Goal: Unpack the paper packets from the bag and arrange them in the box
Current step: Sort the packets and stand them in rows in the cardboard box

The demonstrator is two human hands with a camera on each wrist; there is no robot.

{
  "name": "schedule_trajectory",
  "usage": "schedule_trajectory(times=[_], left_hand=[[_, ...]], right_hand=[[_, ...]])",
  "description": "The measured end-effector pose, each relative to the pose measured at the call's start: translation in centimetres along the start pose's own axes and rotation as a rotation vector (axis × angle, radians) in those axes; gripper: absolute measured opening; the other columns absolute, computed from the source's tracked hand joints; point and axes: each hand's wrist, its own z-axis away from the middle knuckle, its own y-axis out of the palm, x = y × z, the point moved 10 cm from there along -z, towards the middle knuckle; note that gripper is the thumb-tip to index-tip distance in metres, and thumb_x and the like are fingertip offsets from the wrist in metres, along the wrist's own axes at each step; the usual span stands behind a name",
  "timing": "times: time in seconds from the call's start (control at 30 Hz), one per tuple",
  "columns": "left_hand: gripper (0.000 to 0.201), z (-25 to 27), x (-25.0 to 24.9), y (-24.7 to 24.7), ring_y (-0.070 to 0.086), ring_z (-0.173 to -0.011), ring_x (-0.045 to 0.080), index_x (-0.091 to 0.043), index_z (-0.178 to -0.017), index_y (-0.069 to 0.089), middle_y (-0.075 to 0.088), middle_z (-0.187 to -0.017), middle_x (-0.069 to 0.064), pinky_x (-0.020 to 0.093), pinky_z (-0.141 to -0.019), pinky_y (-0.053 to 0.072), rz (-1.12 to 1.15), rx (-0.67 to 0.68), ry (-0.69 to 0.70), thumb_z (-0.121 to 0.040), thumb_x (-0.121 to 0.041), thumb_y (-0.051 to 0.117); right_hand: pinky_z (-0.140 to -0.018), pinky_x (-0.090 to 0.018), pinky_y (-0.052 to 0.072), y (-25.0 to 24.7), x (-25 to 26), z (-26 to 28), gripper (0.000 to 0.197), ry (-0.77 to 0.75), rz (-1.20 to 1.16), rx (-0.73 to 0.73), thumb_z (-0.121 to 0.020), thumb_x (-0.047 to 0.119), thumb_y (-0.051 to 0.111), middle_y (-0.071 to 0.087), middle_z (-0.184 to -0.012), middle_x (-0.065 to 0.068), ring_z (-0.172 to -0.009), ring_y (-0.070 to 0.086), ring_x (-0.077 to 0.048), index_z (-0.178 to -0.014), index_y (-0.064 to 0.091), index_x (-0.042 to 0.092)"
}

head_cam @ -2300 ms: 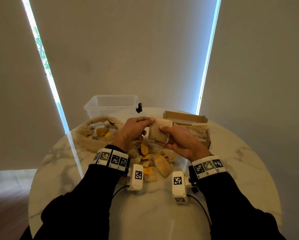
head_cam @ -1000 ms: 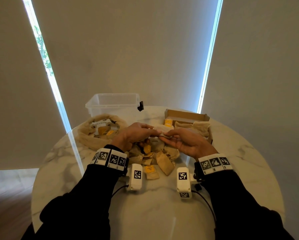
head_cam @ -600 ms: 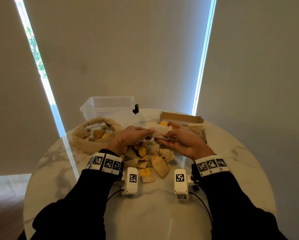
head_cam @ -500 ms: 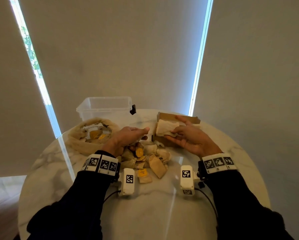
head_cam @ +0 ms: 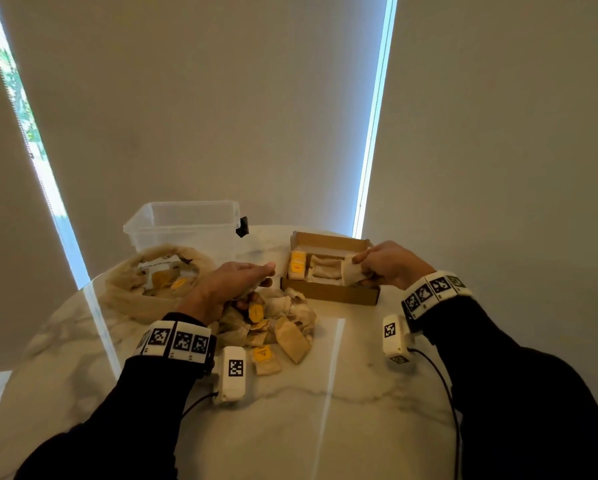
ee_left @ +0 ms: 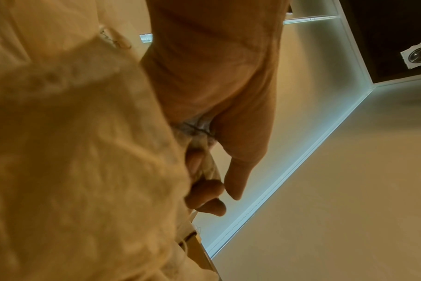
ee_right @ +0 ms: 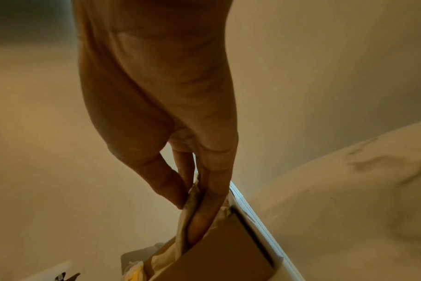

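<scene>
- The packet in play [head_cam: 351, 274] is a pale paper pouch held on edge over the right end of the cardboard box [head_cam: 330, 295], its lower part already dipping between the box walls.
- The right hand [head_cam: 391, 263] has it pinched: in the right wrist view the thumb and fingers [ee_right: 202, 220] close on the paper from both sides, right at the box's end wall.
- The slot it is aimed at lies straight below the grip. Just to the left of it, packets already in the box [head_cam: 323, 268] lie in a row with their long sides running along the box, and yellow-tagged ones [head_cam: 297, 266] fill the left end.
- So, as I judge it, the move is downward and a touch left, to bring this packet snug against its neighbours. The free space is at the right end, and the right hand is the nearer one.
- The loose pile of packets [head_cam: 273, 322] sits on the table [head_cam: 325, 427] in front of the box, near its left corner. The left hand [head_cam: 233, 282] hovers over that pile with fingers loosely bent; whether it actually holds a packet I cannot tell.
- The cloth bag [head_cam: 152, 282] lies further left, open, with a few packets still showing inside.
- A clear plastic tub [head_cam: 186, 223] stands behind the bag, well apart from the box.
</scene>
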Motion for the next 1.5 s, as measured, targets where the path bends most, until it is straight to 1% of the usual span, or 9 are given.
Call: schedule_trajectory(times=[0.43,0.57,0.73,0.83,0.93,1.03,1.23,1.4,1.5], left_hand=[[0.045,0.1,-0.2,0.1,0.059,-0.07,0.014,-0.017,-0.122,0.076,0.077,-0.117,0.0,0.022,-0.05,0.045,0.014,0.005,-0.002,-0.095,-0.054,0.073],[0.044,0.0,-0.1,0.0,0.059,-0.07,0.015,-0.018,-0.12,0.077,0.077,-0.117,0.0,0.023,-0.049,0.045,0.012,0.0,-0.012,-0.095,-0.054,0.073],[0.043,0.2,-0.2,0.1,0.059,-0.073,0.016,-0.018,-0.119,0.078,0.077,-0.117,0.001,0.022,-0.049,0.045,0.015,-0.007,-0.009,-0.095,-0.053,0.073],[0.043,0.2,-0.2,0.1,0.06,-0.076,0.016,-0.02,-0.119,0.078,0.077,-0.117,-0.001,0.022,-0.049,0.046,-0.001,-0.006,-0.009,-0.095,-0.055,0.073],[0.044,0.3,-0.3,0.1,0.06,-0.075,0.016,-0.019,-0.12,0.077,0.077,-0.117,0.0,0.022,-0.05,0.046,-0.006,-0.004,-0.007,-0.095,-0.055,0.072],[0.045,0.4,-0.3,0.0,0.059,-0.074,0.016,-0.019,-0.119,0.078,0.077,-0.117,0.0,0.023,-0.052,0.047,0.004,-0.007,-0.008,-0.094,-0.056,0.073],[0.043,0.4,-0.4,0.0,0.058,-0.074,0.017,-0.019,-0.118,0.078,0.077,-0.115,0.0,0.024,-0.053,0.047,0.011,-0.009,-0.018,-0.094,-0.055,0.074],[0.043,0.7,-0.8,0.1,0.059,-0.074,0.016,-0.02,-0.117,0.078,0.077,-0.118,0.001,0.025,-0.055,0.047,0.02,-0.004,-0.01,-0.096,-0.056,0.07],[0.055,1.1,-1.4,0.6,0.062,-0.073,0.015,-0.017,-0.12,0.074,0.078,-0.118,0.005,0.025,-0.055,0.048,0.112,0.013,-0.012,-0.102,-0.066,0.054]], right_hand=[[-0.067,-0.031,0.063,0.7,0.3,-1.5,0.032,0.001,0.331,-0.023,-0.099,0.0,0.067,0.064,-0.124,-0.015,-0.093,0.067,-0.026,-0.131,0.069,0.001],[-0.078,-0.037,0.067,-0.4,0.9,-2.3,0.026,0.008,0.464,-0.075,-0.098,0.015,0.074,0.07,-0.11,-0.013,-0.095,0.074,-0.029,-0.12,0.067,0.003],[-0.082,-0.039,0.067,-3.8,3.2,-2.4,0.015,-0.133,0.576,-0.265,-0.096,0.016,0.071,0.075,-0.095,-0.01,-0.083,0.077,-0.024,-0.106,0.07,0.005],[-0.085,-0.039,0.066,-3.0,3.8,-2.1,0.016,-0.2,0.633,-0.275,-0.096,0.01,0.068,0.075,-0.098,-0.01,-0.086,0.076,-0.025,-0.11,0.073,0.006],[-0.077,-0.032,0.063,0.0,3.0,-2.1,0.019,-0.208,0.758,-0.175,-0.096,0.012,0.072,0.073,-0.101,-0.01,-0.09,0.072,-0.023,-0.114,0.075,0.006],[-0.062,-0.025,0.052,1.6,2.5,-1.8,0.016,-0.224,0.866,-0.126,-0.099,0.014,0.069,0.069,-0.094,-0.007,-0.079,0.063,-0.017,-0.109,0.074,0.002],[-0.091,-0.036,0.062,3.3,2.3,-1.9,0.017,-0.309,0.91,-0.061,-0.097,0.01,0.071,0.075,-0.114,-0.009,-0.101,0.068,-0.024,-0.109,0.083,0.01],[-0.091,-0.039,0.062,3.3,1.5,-2.2,0.018,-0.288,0.935,-0.071,-0.096,0.011,0.07,0.072,-0.106,-0.006,-0.094,0.066,-0.022,-0.111,0.079,0.013],[-0.096,-0.04,0.06,3.6,2.4,-1.5,0.015,-0.316,0.859,-0.069,-0.094,0.014,0.073,0.075,-0.104,-0.005,-0.099,0.067,-0.022,-0.106,0.082,0.014]])
